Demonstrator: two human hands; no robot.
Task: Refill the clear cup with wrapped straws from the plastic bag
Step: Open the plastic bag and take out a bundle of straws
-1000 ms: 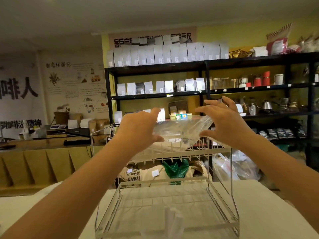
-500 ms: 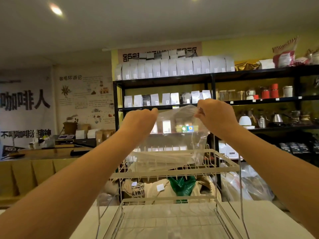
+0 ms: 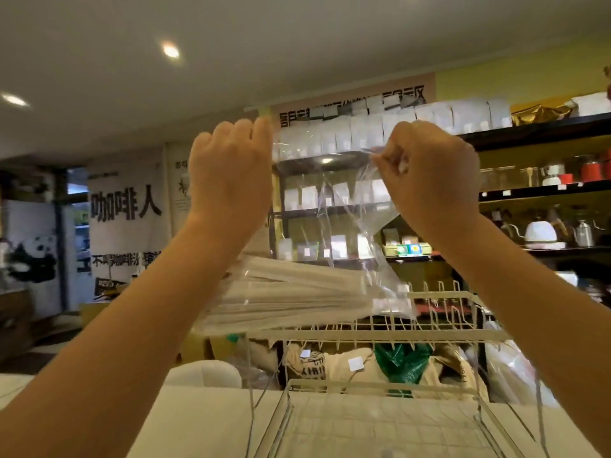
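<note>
A clear plastic bag (image 3: pixel 334 206) hangs in the air in front of me, held up by its top edge. My left hand (image 3: pixel 229 173) pinches the bag's left corner, and my right hand (image 3: pixel 429 175) pinches its right corner. A bundle of white wrapped straws (image 3: pixel 281 300) lies sideways in the bag's bottom, just above the top tier of a white wire rack (image 3: pixel 380 332). The clear cup is not in view.
The two-tier wire rack stands on a pale counter (image 3: pixel 205 421), its lower tier (image 3: pixel 380 421) close to me. Behind it are sacks and a green bag (image 3: pixel 401 360), and black shelves (image 3: pixel 545 190) with white pouches, jars and kettles.
Both hands have gone up with the bag, lifting it off the rack's top tier. The straw bundle now hangs inside the bag above the rack, and the view has tilted upward.
</note>
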